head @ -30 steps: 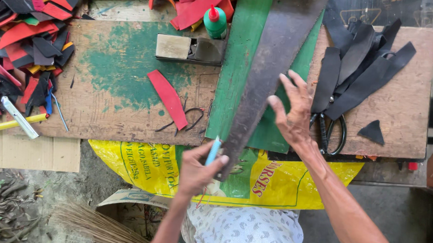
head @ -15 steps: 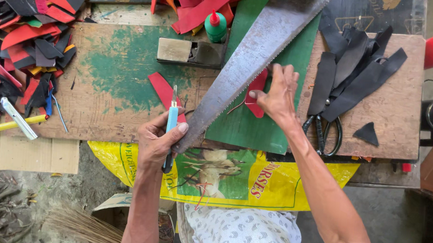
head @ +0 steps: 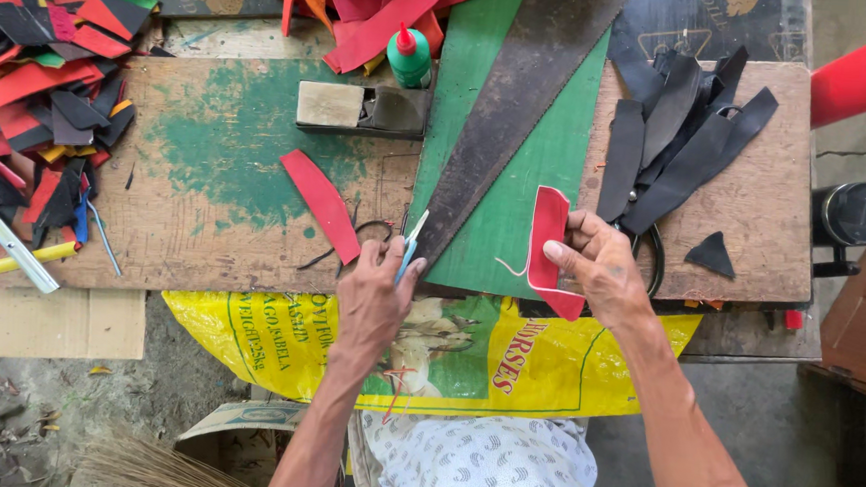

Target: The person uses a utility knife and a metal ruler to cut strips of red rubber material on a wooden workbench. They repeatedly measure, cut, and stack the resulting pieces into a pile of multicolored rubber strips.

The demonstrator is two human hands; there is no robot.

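Observation:
My right hand (head: 600,267) grips a curved red leather piece (head: 549,243) with a pale edge, held above the green sheet (head: 516,193). My left hand (head: 375,295) holds a small light-blue knife (head: 412,243), its tip close to the lower end of a long dark saw blade (head: 517,103) that lies slanted across the green sheet. A loose red leather strip (head: 321,205) lies on the worn wooden board (head: 207,170) just left of my left hand.
Black leather strips (head: 675,138) and scissors lie right of the green sheet. Piles of red, black and coloured scraps (head: 36,99) fill the left and top. A green glue bottle (head: 408,56), a wooden block (head: 361,107) and a yellow sack (head: 447,350) are near.
My right hand has lifted the red piece off the saw blade area and turned it upright. The left hand with the knife moved right and up toward the blade's lower end.

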